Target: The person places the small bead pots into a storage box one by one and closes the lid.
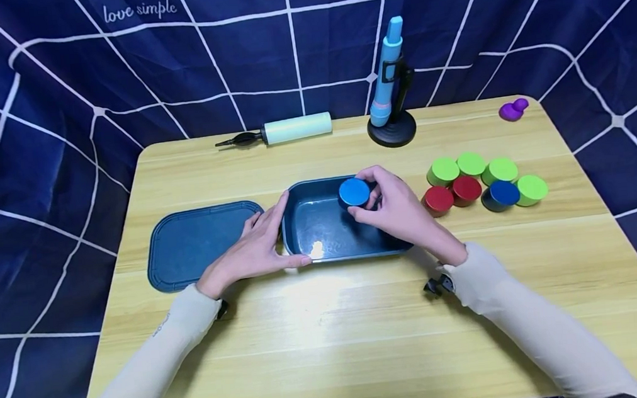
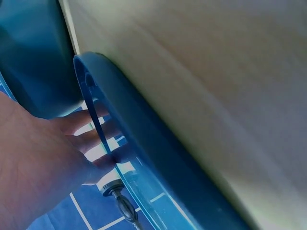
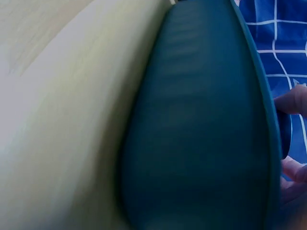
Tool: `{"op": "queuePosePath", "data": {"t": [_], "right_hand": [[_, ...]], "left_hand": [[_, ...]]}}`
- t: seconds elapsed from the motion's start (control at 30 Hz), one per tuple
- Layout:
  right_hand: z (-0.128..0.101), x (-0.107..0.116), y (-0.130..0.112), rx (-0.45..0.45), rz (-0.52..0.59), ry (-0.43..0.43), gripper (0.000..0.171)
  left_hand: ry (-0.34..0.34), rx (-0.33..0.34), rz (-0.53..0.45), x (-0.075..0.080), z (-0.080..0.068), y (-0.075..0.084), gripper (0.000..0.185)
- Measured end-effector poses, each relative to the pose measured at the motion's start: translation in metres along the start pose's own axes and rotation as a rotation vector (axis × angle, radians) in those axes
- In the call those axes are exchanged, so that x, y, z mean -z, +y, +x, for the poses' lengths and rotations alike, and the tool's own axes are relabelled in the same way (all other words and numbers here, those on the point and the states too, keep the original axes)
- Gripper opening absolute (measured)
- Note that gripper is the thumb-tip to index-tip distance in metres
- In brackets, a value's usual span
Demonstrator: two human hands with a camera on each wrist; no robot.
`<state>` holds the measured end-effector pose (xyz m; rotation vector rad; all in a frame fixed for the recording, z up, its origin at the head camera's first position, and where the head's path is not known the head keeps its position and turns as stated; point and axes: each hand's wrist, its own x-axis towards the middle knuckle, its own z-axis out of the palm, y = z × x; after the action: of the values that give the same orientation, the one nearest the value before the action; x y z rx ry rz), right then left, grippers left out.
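In the head view, a dark blue rectangular box (image 1: 326, 220) stands at mid-table with its inside showing. My right hand (image 1: 396, 208) pinches a short cylinder with a bright blue top (image 1: 354, 191) between thumb and fingers, over the box's opening. The right wrist view shows the box's outer wall (image 3: 196, 115), with part of the cylinder (image 3: 285, 133) and fingertips beyond the rim. My left hand (image 1: 254, 245) lies along the box's left end, fingers extended and thumb at the near rim. Under and beside it is a flat dark blue lid (image 1: 197, 244).
Right of the box stand several cylinders: green (image 1: 531, 189), red (image 1: 438, 200) and one dark blue (image 1: 501, 195). At the back are a hand pump (image 1: 298, 128), a light blue tube on a black stand (image 1: 392, 132) and a purple knobbed piece (image 1: 513, 109).
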<state>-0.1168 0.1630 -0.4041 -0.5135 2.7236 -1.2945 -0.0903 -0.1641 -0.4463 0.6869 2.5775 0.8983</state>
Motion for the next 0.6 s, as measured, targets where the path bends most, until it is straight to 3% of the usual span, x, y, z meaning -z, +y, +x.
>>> {"op": "queuePosePath", "data": {"t": [0.6], "right_hand": [[0.02,-0.046,-0.011,-0.007,-0.013,-0.061,0.062]], "left_hand": [[-0.001,-0.011,-0.019,-0.001,0.0,-0.003,0.137]]}}
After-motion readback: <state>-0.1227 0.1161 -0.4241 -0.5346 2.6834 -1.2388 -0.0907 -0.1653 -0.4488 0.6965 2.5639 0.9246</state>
